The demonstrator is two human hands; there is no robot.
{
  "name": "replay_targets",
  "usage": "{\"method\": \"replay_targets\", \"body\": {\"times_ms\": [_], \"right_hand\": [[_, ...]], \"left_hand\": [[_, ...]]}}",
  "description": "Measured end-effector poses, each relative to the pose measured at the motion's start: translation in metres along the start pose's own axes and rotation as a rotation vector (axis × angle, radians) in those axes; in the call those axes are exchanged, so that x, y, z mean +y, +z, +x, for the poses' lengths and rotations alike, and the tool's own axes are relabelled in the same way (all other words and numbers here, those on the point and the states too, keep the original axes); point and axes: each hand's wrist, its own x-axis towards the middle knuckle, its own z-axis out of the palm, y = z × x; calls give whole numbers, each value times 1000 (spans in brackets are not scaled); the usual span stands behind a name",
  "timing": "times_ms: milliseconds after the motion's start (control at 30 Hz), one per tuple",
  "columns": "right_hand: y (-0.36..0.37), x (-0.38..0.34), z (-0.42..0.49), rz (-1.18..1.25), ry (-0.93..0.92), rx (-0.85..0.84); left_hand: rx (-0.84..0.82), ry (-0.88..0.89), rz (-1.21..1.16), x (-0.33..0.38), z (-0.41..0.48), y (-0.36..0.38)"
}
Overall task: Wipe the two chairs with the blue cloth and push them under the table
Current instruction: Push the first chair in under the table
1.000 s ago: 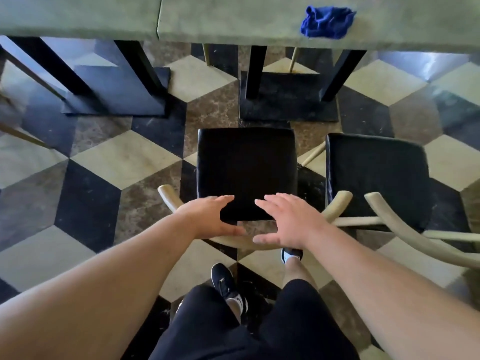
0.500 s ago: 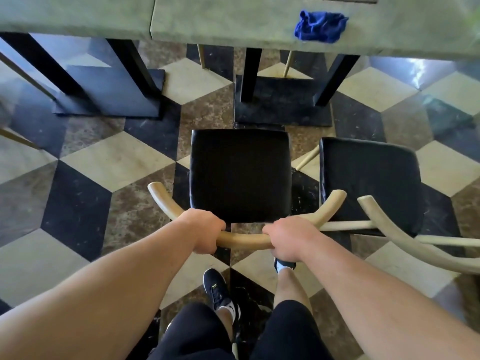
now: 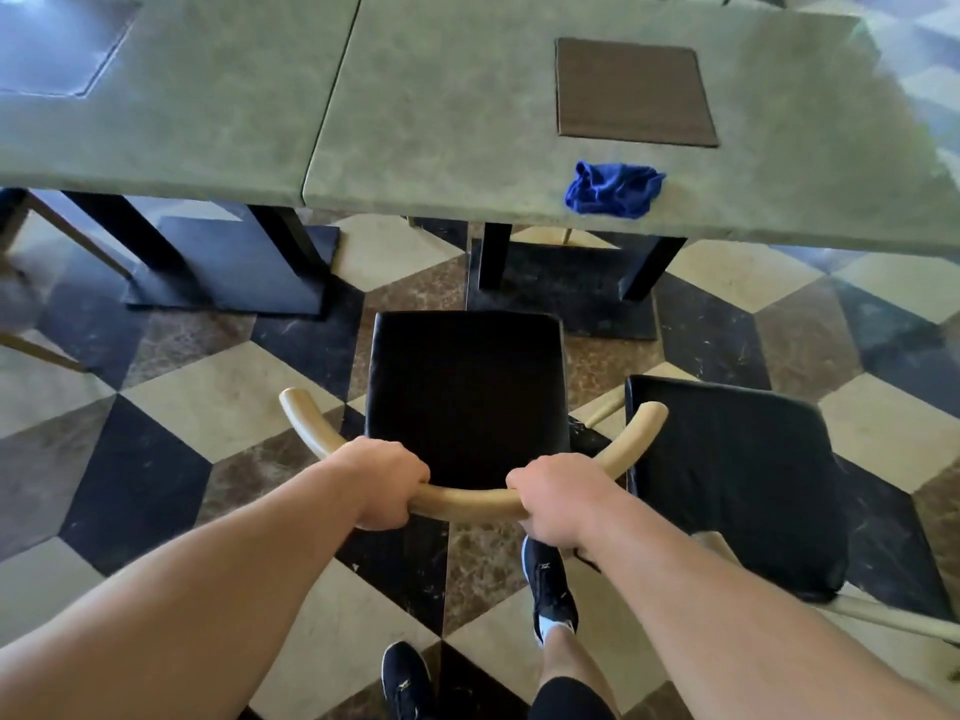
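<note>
A chair with a black seat [image 3: 465,392] and a curved pale wooden backrest [image 3: 467,500] stands in front of me, its front edge a little short of the green table [image 3: 441,148]. My left hand [image 3: 384,483] and my right hand [image 3: 558,498] both grip that backrest, one either side of its middle. A second black-seated chair [image 3: 737,475] stands to the right, angled, its backrest mostly hidden behind my right forearm. The crumpled blue cloth [image 3: 613,189] lies on the table near its front edge, apart from both hands.
Black table legs and flat square bases [image 3: 234,272] [image 3: 566,298] stand on the checkered stone floor under the table. A brown square inlay [image 3: 634,90] sits in the tabletop. My feet in black shoes [image 3: 550,579] are just behind the held chair.
My hands went from resting open on the backrest to gripping it. The view has lifted and moved closer to the table, and the chair sits nearer the table base.
</note>
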Motion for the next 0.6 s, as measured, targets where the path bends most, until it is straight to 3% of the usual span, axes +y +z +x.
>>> {"method": "replay_targets", "body": {"times_ms": [267, 600], "right_hand": [[-43, 56, 58, -8, -26, 34], [-27, 37, 70, 18, -42, 66]], "left_hand": [[56, -41, -2, -26, 57, -53], [-14, 0, 32, -46, 61, -39]]}}
